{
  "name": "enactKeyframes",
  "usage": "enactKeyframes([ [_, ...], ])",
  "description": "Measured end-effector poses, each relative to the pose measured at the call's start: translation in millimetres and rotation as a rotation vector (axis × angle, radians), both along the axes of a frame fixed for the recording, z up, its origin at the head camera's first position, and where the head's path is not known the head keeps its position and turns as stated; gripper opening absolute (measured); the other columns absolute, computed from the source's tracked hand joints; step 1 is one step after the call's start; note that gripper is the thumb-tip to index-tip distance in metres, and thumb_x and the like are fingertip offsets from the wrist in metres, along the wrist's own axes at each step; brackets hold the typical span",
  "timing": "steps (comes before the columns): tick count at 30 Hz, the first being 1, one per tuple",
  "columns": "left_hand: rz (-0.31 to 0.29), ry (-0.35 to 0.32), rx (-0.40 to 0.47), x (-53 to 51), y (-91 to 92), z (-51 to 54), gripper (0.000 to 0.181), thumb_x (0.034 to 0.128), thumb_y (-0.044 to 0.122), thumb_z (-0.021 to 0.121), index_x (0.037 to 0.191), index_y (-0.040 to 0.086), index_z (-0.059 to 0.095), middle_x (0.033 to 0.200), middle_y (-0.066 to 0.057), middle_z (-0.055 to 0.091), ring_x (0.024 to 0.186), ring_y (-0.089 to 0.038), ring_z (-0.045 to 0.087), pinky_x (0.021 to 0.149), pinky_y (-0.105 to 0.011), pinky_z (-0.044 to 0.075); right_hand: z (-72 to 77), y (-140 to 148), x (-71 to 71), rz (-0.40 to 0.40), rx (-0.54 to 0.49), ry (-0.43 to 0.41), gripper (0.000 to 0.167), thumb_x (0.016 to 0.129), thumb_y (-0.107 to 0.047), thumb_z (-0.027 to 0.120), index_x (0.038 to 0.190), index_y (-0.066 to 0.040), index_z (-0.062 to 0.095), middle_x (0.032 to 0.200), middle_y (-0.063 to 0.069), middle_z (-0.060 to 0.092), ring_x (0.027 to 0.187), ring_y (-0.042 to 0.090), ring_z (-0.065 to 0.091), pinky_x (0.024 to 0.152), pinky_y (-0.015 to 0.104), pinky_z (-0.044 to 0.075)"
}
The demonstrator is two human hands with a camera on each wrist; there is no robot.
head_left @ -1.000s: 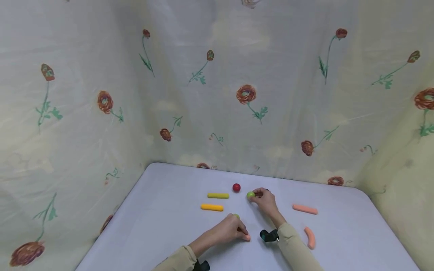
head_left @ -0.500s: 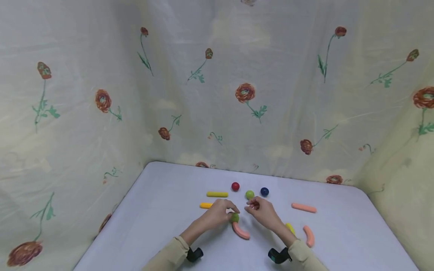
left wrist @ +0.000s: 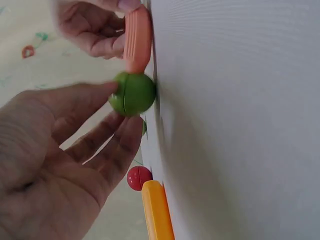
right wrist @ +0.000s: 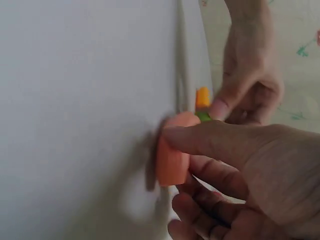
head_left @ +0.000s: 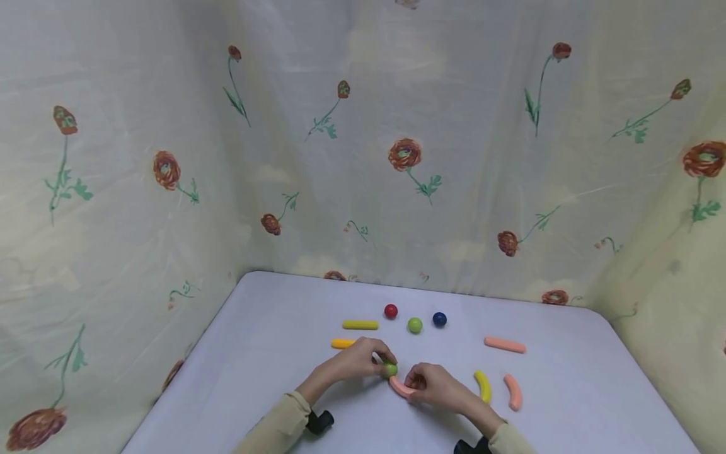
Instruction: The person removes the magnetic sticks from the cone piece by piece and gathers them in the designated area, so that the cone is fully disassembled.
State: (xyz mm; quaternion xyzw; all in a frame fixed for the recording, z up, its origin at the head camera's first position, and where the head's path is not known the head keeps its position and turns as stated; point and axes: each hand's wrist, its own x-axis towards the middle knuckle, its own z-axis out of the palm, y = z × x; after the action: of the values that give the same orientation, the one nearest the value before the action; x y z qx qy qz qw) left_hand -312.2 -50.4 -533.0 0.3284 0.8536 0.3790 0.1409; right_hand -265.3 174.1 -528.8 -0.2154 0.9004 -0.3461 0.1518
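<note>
My left hand (head_left: 360, 358) pinches a green ball (left wrist: 137, 95) with a groove around it, between thumb and fingertips. Against that ball lies one end of a curved pink stick (head_left: 399, 386), ribbed along its side in the left wrist view. The stick's other end is pinched by my right hand (head_left: 438, 384), the thumb lying over it in the right wrist view. Both pieces are low over the white table (head_left: 363, 429). A straight orange stick (head_left: 343, 343) is partly hidden behind my left hand.
Farther back lie a red ball (head_left: 391, 311), a second green ball (head_left: 415, 325), a dark blue ball (head_left: 439, 320) and a yellow-green stick (head_left: 360, 325). To the right are a straight pink stick (head_left: 505, 345), a curved yellow stick (head_left: 482, 386) and another curved pink stick (head_left: 513, 392).
My right hand has left the far green ball, come nearer and taken the curved pink stick. My left hand has let go of that stick and taken the near green ball.
</note>
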Motion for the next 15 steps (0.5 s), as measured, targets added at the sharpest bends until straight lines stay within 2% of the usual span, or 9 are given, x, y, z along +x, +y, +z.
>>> enactKeyframes([
  [6,-0.121,-0.156,0.019,7.3,9.0,-4.2,0.018,0.0812,0.022,0.078,0.096,0.019,0.069,0.089,0.012,0.065,0.078,-0.001,0.057,0.072,-0.018,0.049,4.7,15.9,-7.9,0.025,0.080,0.065,0.021,0.072,0.001,0.075,0.086,-0.014,0.070,0.095,0.002,0.055,0.091,0.020,0.043,0.077,0.034,0.035],
  [9,-0.158,-0.169,0.030,13.6,19.6,-8.2,0.020,0.0799,0.024,0.079,0.095,0.017,0.068,0.084,0.013,0.064,0.073,0.000,0.055,0.069,-0.017,0.048,2.3,19.1,-14.1,0.033,0.061,0.082,0.024,0.069,0.005,0.073,0.086,-0.013,0.070,0.094,0.002,0.057,0.089,0.019,0.045,0.077,0.032,0.036],
  [13,-0.119,-0.141,0.024,19.9,28.6,-9.5,0.020,0.0780,0.022,0.081,0.093,0.017,0.069,0.081,0.013,0.063,0.071,0.001,0.054,0.067,-0.015,0.047,-3.6,18.8,-18.2,0.012,0.015,0.055,0.028,0.068,0.007,0.070,0.091,-0.010,0.070,0.092,0.004,0.056,0.084,0.018,0.048,0.070,0.026,0.039],
  [15,-0.081,-0.148,0.024,22.0,29.8,-9.1,0.019,0.0770,0.021,0.081,0.091,0.017,0.069,0.080,0.012,0.063,0.070,0.000,0.054,0.066,-0.016,0.047,-6.2,17.3,-17.5,-0.079,-0.013,0.049,0.032,0.071,0.007,0.067,0.097,-0.010,0.069,0.095,0.004,0.055,0.083,0.017,0.049,0.068,0.024,0.040],
])
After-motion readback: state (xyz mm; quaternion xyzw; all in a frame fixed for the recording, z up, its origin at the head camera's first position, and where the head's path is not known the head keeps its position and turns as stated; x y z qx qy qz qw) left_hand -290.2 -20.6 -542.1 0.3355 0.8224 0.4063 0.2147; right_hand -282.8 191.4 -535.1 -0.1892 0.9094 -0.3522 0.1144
